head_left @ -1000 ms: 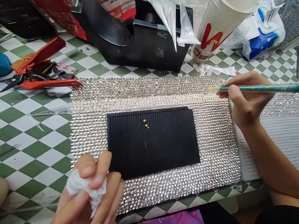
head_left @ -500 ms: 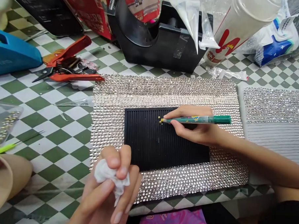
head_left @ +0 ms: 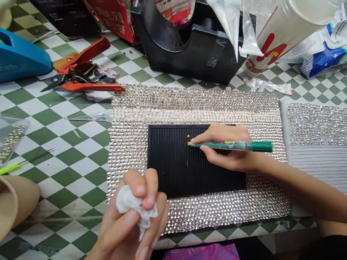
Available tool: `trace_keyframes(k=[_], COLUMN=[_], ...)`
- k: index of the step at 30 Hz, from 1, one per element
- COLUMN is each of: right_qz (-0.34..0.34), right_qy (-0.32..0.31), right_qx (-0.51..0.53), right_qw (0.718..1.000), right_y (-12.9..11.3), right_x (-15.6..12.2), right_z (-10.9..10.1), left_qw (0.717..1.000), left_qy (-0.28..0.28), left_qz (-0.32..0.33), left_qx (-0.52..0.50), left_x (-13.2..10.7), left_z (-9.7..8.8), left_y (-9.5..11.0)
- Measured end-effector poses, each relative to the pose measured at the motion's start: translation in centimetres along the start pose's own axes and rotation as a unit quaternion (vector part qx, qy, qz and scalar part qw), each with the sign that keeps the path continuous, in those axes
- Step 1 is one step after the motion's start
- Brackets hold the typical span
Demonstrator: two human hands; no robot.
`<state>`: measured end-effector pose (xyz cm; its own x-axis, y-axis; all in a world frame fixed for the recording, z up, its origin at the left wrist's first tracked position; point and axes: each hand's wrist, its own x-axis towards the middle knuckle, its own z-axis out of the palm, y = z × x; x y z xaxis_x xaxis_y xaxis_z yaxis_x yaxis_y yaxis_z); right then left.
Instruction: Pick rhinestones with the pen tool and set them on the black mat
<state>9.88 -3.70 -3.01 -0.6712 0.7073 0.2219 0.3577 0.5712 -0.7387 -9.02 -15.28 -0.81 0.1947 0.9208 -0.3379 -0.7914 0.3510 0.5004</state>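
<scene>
My right hand point(head_left: 228, 147) pinches a green pen point(head_left: 236, 145) with a yellow tip. The pen lies nearly level, its tip touching or just above a black ridged board point(head_left: 171, 172). One tiny gold bead point(head_left: 188, 136) rests on the board just above the tip; whether another is under the tip I cannot tell. A crumpled white tissue point(head_left: 132, 203) is gripped between the thumb and fingers of my left hand point(head_left: 135, 220), palm up, by the board's lower left corner. Beneath the board spreads a rhinestone-covered mat point(head_left: 129, 143).
Behind the mat stand a black tape dispenser point(head_left: 194, 50), white cone bags point(head_left: 227, 21) and a paper cup point(head_left: 281, 39). Orange-handled pruning shears point(head_left: 78, 74) touch the mat's upper left. At left are a bag of gold beads point(head_left: 8, 146) and a beige cup point(head_left: 23, 204).
The whole view has shifted slightly rightward. The pen tip sits a little lower on the board, and fewer gold beads show beside it. My left hand keeps the tissue.
</scene>
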Motion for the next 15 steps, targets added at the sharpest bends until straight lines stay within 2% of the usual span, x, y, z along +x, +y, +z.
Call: trace_keyframes(k=[9, 15], right_qz=[-0.008, 0.024], right_qy=[0.006, 0.019], right_qx=[0.012, -0.005], right_qw=[1.0, 1.0], right_y=[0.11, 0.18], right_x=[-0.02, -0.2], right_z=[-0.01, -0.09], left_qw=[1.0, 1.0], left_qy=[0.009, 0.009], left_qz=[-0.012, -0.011], left_qx=[-0.007, -0.002], left_x=[-0.33, -0.17], left_z=[-0.22, 0.13], left_y=[0.08, 0.11])
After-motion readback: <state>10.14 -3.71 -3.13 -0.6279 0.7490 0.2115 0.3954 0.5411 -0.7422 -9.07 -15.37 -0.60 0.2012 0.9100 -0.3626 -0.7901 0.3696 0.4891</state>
